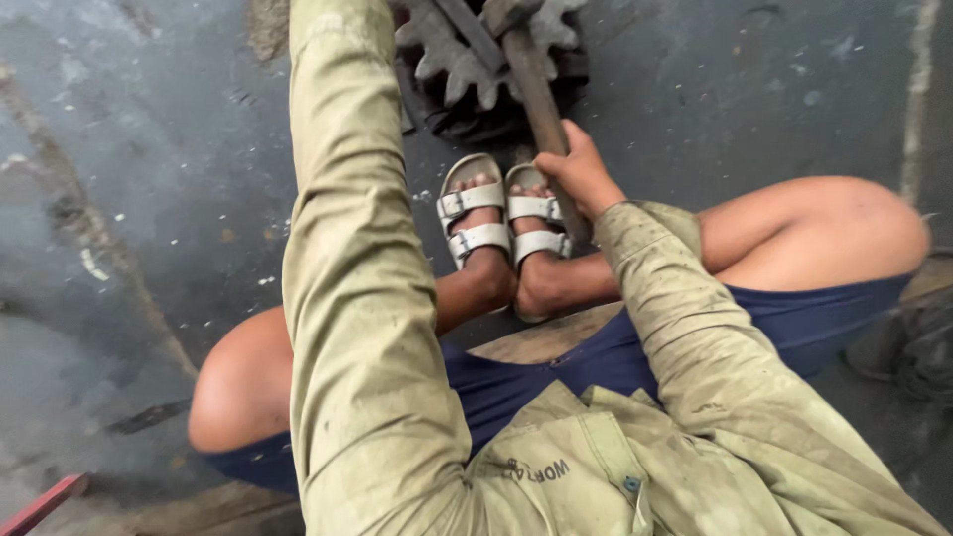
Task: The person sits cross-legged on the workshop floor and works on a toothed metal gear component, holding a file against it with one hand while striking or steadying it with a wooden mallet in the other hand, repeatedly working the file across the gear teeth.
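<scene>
A rusty hammer (536, 84) slants up from the right hand (579, 171), its head resting on a worn, greasy gear (467, 55) on the floor.

olive long-sleeved shirt (377, 328) | blue shorts (794, 318) | pale buckled sandals (501, 218)

My left hand was out of sight, gone past the top edge with only its sleeve (347, 268) showing, so I couldn't tell what it held. My right hand (579, 171) hid the stretch of hammer handle (538, 94) under its fingers, and the hammer head (508, 12) beyond it was clipped by the top edge. The toothed gear (467, 60) ahead of that hand was cut off there too, partly hidden behind my sleeve. Near my right elbow, a dark blurred shape (918, 342) ran off the frame.
</scene>
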